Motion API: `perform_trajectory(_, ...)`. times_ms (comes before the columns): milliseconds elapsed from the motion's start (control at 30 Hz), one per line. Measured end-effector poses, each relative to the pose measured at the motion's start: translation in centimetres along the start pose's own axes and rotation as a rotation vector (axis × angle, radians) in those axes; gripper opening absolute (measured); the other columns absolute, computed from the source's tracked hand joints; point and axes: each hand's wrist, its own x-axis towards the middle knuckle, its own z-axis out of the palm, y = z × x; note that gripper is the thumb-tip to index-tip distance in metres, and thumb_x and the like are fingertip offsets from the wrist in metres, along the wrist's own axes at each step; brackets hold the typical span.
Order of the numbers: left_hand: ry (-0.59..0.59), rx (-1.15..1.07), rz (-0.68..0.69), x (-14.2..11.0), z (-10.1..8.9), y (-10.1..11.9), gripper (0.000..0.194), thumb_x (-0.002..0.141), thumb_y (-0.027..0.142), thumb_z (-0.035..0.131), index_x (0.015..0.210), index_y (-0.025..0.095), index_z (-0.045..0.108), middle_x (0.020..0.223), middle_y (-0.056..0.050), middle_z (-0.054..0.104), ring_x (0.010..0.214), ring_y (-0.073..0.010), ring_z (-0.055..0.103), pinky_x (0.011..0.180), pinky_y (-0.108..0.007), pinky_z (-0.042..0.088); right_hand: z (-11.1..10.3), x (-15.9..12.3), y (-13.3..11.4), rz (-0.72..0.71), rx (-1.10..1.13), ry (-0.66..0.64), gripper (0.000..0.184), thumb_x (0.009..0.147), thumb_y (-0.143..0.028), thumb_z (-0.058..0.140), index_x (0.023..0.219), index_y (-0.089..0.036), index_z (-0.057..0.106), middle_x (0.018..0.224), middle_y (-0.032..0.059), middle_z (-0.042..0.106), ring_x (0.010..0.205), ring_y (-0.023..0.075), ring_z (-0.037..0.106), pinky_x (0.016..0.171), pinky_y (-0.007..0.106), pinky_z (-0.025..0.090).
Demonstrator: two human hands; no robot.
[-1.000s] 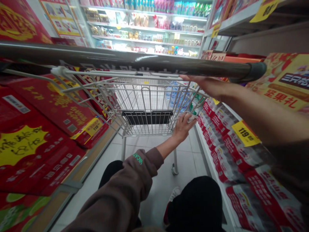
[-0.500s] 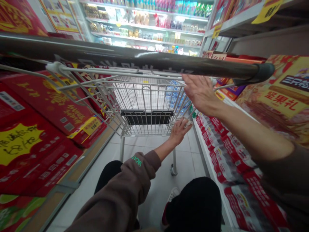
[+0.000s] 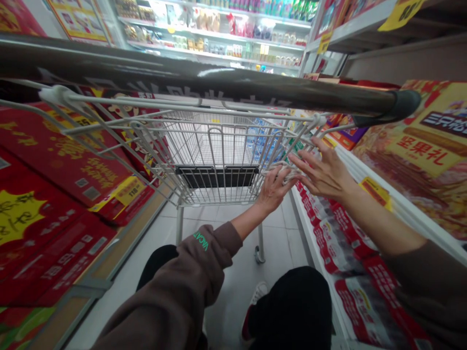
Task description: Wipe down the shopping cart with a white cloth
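Observation:
My left hand (image 3: 273, 189) reaches through the front of the wire shopping cart (image 3: 219, 146) and holds a small pale wrapped packet (image 3: 286, 171) at its fingertips. My right hand (image 3: 321, 175) hangs open just to the right of that packet, fingers spread, apparently not touching it. Above both hands runs the cart's dark push handle (image 3: 204, 85), and neither hand is on it. The packet is small and partly hidden by my fingers, so its kind is hard to tell.
Stacked red gift boxes (image 3: 62, 160) line the left of the aisle. Red-and-white packs (image 3: 339, 238) sit on a low white shelf to the right, below a large printed nut gift box (image 3: 419, 146). Lit goods shelves (image 3: 215, 34) stand ahead, past the tiled floor (image 3: 280, 253).
My right hand has left the cart handle and dropped down beside the packet, its fingers spreading. My left hand stays at the packet, and the view has drifted slightly.

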Motion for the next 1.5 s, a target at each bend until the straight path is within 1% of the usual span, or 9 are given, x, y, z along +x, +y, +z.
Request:
perform_trajectory(167,0.009,0.013,-0.011,-0.3,0.7,0.3,0.048,0.1,0.011,0.051,0.14,0.036,0.06,0.141,-0.008,0.057,0.145,-0.0284,0.04,0.114,-0.047,0.043,-0.3,0.2,-0.6,-0.019,-0.046,0.135,0.059,0.095,-0.049,0.048,0.154,-0.041,0.039,0.161,0.0061,0.039,0.146,0.0348,0.042,0.116,0.063,0.04)
perform_trajectory(367,0.104,0.049,0.084,-0.9,0.7,0.0,0.049,0.1,0.013,0.054,0.144,0.037,0.056,0.144,-0.006,0.059,0.149,-0.0266,0.04,0.12,-0.049,0.038,0.9,-0.7,-0.8,0.129,-0.018,0.324,0.062,0.099,-0.044,0.036,0.16,-0.042,0.023,0.152,0.0089,0.047,0.142,0.0332,0.047,0.109,0.063,0.047)
perform_trajectory(500,0.033,0.106,0.162,-2.2,2.1,-1.3,0.047,0.101,0.016,0.055,0.143,0.034,0.055,0.147,-0.006,0.058,0.148,-0.0259,0.042,0.12,-0.051,0.038,0.7,-0.9,-1.0,0.147,-0.001,0.319,0.062,0.099,-0.045,0.034,0.159,-0.045,0.022,0.147,0.0067,0.053,0.14,0.0333,0.05,0.109,0.061,0.046)
perform_trajectory(633,-0.189,0.136,0.156,-5.3,3.6,-2.8,0.037,0.1,0.015,0.055,0.133,0.03,0.062,0.141,-0.004,0.063,0.137,-0.0227,0.054,0.113,-0.044,0.046,-0.3,-0.6,-1.1,0.131,0.005,0.294,0.064,0.098,-0.048,0.034,0.16,-0.041,0.022,0.145,0.0075,0.055,0.138,0.0341,0.051,0.109,0.06,0.046)
perform_trajectory(767,-0.291,0.147,0.114,-7.4,3.5,-3.1,0.027,0.098,0.015,0.059,0.12,0.027,0.068,0.132,-0.004,0.065,0.126,-0.0211,0.06,0.1,-0.039,0.053,-1.3,0.2,-1.2,0.138,0.019,0.304,0.062,0.097,-0.05,0.033,0.158,-0.04,0.026,0.141,0.0077,0.056,0.136,0.0335,0.053,0.108,0.058,0.048)
perform_trajectory(1000,-0.197,0.117,0.089,-2.9,1.0,-2.1,0.053,0.092,0.002,0.055,0.138,0.029,0.06,0.145,-0.008,0.057,0.142,-0.0294,0.046,0.108,-0.046,0.046,-2.5,2.7,-2.2,0.139,0.026,0.358,0.06,0.098,-0.054,0.042,0.151,-0.027,0.037,0.154,0.016,0.043,0.106,0.027,0.067,0.089,0.047,0.058)
perform_trajectory(1167,-0.089,0.096,0.104,-0.1,0.1,-1.8,0.056,0.092,0.002,0.055,0.139,0.031,0.06,0.144,-0.01,0.058,0.143,-0.0301,0.046,0.108,-0.047,0.047,-2.5,4.9,-3.7,0.164,-0.128,0.263,0.066,0.097,-0.051,0.043,0.155,-0.021,0.036,0.152,0.0179,0.049,0.128,0.0382,0.056,0.095,0.053,0.054)
perform_trajectory(1333,0.018,0.097,0.089,-0.5,0.2,-1.5,0.056,0.093,0.002,0.052,0.139,0.032,0.06,0.146,-0.007,0.058,0.144,-0.0294,0.045,0.109,-0.048,0.048,-2.0,6.3,-5.0,0.177,-0.159,0.299,0.066,0.095,-0.045,0.046,0.155,-0.019,0.038,0.143,0.0167,0.058,0.13,0.0406,0.05,0.105,0.063,0.045)
perform_trajectory(1500,0.052,0.167,0.113,-2.5,2.0,-2.3,0.046,0.099,0.01,0.05,0.139,0.03,0.059,0.154,-0.006,0.053,0.149,-0.0296,0.042,0.116,-0.053,0.045,-2.8,6.4,-5.3,0.183,-0.197,0.264,0.06,0.095,-0.038,0.041,0.151,-0.017,0.043,0.145,0.0158,0.058,0.135,0.0398,0.047,0.112,0.066,0.034)
